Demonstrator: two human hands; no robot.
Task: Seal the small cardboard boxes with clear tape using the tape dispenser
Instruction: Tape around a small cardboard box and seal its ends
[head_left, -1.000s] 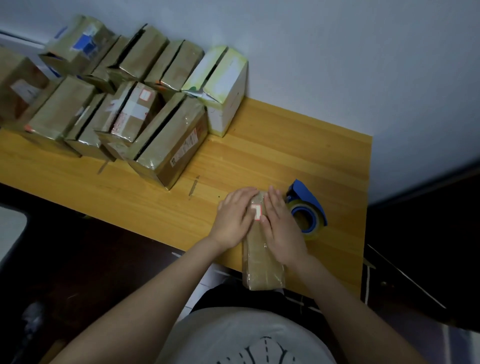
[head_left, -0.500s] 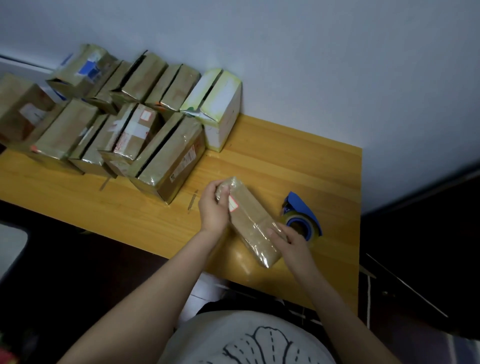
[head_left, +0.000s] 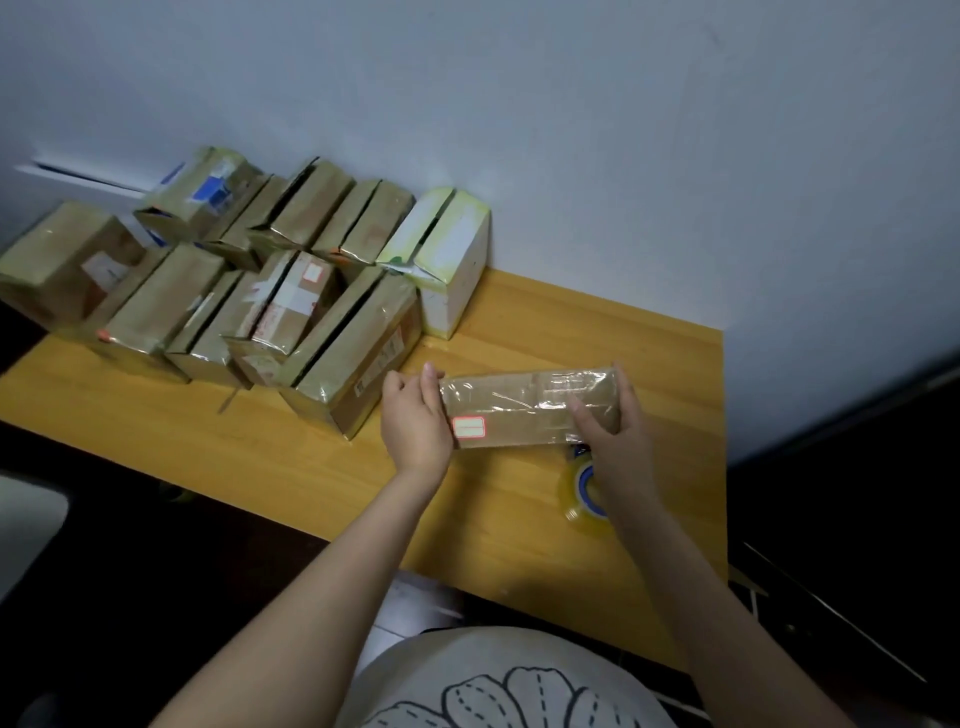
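The left hand (head_left: 415, 423) clasps one end of the long cardboard box (head_left: 519, 410) and the right hand (head_left: 621, 441) grips the other, thumb across its glossy taped face. The box is held crosswise over the wooden table (head_left: 311, 467). This looks like a check of the seal; next, I judge, it joins the pile of boxes (head_left: 353, 353) and the right hand takes the tape dispenser (head_left: 579, 491) — now mostly hidden under that wrist. Whether the box touches the table cannot be told.
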